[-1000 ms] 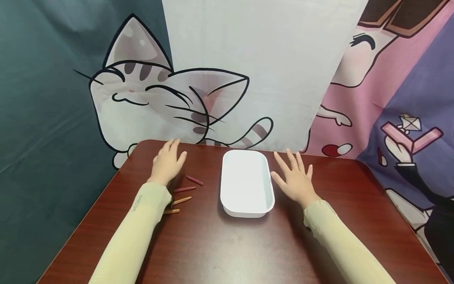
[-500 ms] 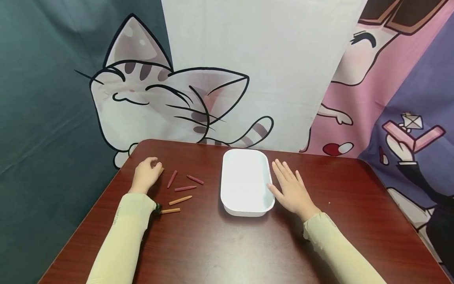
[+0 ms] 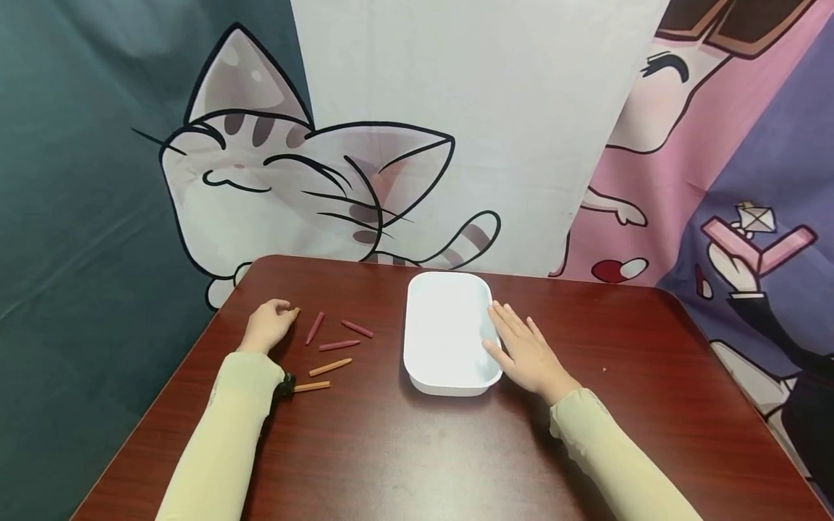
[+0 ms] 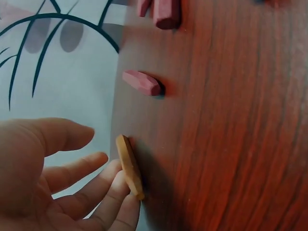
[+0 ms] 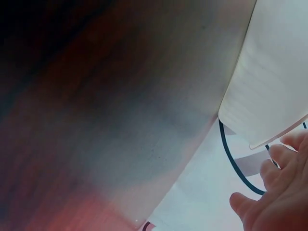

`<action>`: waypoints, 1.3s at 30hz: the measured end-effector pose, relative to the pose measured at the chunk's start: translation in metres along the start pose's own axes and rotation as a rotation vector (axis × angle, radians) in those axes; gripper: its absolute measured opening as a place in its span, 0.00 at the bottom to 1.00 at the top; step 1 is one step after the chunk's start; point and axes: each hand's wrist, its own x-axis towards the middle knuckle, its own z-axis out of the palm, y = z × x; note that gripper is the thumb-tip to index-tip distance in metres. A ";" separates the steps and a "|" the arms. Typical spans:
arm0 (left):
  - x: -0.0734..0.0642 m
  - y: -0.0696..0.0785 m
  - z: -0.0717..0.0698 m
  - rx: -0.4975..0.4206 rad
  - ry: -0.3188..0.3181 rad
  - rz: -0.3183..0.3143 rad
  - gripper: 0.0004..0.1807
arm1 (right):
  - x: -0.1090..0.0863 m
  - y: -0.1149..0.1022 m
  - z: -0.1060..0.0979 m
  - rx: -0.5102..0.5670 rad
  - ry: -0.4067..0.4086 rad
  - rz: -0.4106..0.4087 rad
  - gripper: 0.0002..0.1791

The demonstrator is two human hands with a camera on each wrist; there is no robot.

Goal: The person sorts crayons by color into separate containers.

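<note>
Nearest: pale yellow-green sleeves (image 3: 218, 434), both forearms reaching over a dark red-brown tabletop (image 3: 417, 463). Near yellow crayon (image 3: 314, 386) flat, left end hidden at the dark band (image 3: 287, 385) on the left cuff. Second yellow crayon (image 3: 330, 367) just beyond, aslant.

White tray (image 3: 449, 333) near the middle, well apart from the crayons. Right hand (image 3: 531, 354) at its right side: fingers straight, thumb spread, nothing held; cannot tell if it touches the rim.

Three red crayons (image 3: 339, 346) lie loosely scattered between tray and left hand (image 3: 266, 325). That hand is loosely open, fingers slightly bent, their tips against the far yellow crayon (image 4: 129, 163); thumb clear of it, no grip.

Farthest: hanging backdrop (image 3: 495, 94) behind the tabletop, printed with a smiling cat (image 3: 260, 174).
</note>
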 end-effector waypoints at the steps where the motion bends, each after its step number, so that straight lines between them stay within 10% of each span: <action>1: 0.001 0.000 0.001 0.011 -0.004 0.002 0.26 | 0.000 0.000 0.000 0.000 -0.007 0.003 0.41; 27: 0.010 0.003 0.002 0.202 -0.011 0.029 0.13 | 0.003 0.001 0.002 -0.050 -0.026 -0.034 0.40; 39: 0.003 0.005 -0.010 -0.161 -0.111 0.034 0.19 | 0.003 0.001 0.001 -0.052 -0.016 -0.036 0.40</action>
